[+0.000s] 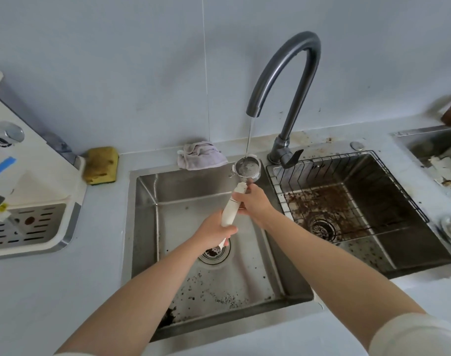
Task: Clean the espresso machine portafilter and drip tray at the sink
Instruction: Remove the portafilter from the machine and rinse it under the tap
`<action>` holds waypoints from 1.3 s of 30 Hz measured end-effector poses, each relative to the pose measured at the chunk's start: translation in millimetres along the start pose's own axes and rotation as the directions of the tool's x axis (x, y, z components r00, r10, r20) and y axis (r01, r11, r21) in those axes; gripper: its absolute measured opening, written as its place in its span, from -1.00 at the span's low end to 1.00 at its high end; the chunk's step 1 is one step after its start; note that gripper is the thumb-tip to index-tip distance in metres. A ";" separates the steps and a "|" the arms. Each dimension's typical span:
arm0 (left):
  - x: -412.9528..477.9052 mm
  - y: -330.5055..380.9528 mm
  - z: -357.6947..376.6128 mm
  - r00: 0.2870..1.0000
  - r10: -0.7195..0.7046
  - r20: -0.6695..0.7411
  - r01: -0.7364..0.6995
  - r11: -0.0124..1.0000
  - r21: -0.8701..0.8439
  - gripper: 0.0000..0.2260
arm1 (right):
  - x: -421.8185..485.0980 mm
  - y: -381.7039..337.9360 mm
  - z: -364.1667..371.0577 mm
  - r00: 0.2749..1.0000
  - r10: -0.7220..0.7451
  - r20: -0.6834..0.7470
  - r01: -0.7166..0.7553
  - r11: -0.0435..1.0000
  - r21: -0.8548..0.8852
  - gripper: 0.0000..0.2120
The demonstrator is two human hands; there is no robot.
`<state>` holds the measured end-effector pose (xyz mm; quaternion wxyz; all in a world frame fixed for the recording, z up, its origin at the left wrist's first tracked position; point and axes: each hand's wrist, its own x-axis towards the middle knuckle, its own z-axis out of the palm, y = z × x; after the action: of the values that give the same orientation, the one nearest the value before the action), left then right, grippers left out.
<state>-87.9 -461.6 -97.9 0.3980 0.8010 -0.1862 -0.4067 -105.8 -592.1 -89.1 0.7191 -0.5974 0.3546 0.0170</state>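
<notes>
I hold the portafilter [247, 168] over the left sink basin [183, 191], its metal basket up under a thin stream of water from the grey faucet [286, 73]. My left hand [215, 231] grips the low end of its white handle [230, 209]. Around the upper part of the handle, just below the basket, is my right hand [254, 201]. At the far left stands the white espresso machine [16, 160], and its slotted metal drip tray [26, 224] sits in place on it.
Coffee grounds speckle the left basin around its drain [214, 253]. The right basin [412, 242] is dirty with grounds and holds a wire rack [347, 160]. A yellow sponge [101, 165] and a crumpled cloth [201, 155] lie on the counter behind the sink.
</notes>
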 end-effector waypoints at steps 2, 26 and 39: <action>0.0 3.0 2.3 0.999 -0.007 -0.038 0.007 1.000 -0.003 -0.66 | 0.9 -3.9 -0.9 0.999 -0.029 0.020 0.029 1.000 -0.012 -0.56; -6.2 8.3 -21.4 0.990 -0.118 0.076 0.138 0.923 -0.360 -0.61 | 7.8 -4.8 11.7 0.959 -0.020 0.284 -0.039 0.979 0.202 -0.85; -3.2 4.4 -20.1 0.989 -0.148 -0.001 0.142 0.953 -0.266 -0.62 | 13.3 5.2 13.9 0.975 0.006 0.221 -0.060 0.968 0.242 -0.79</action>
<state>-73.7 -452.7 -85.7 0.4724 0.7562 -0.0666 -0.4478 -91.4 -583.7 -100.1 0.8221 -0.4916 0.2827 0.0504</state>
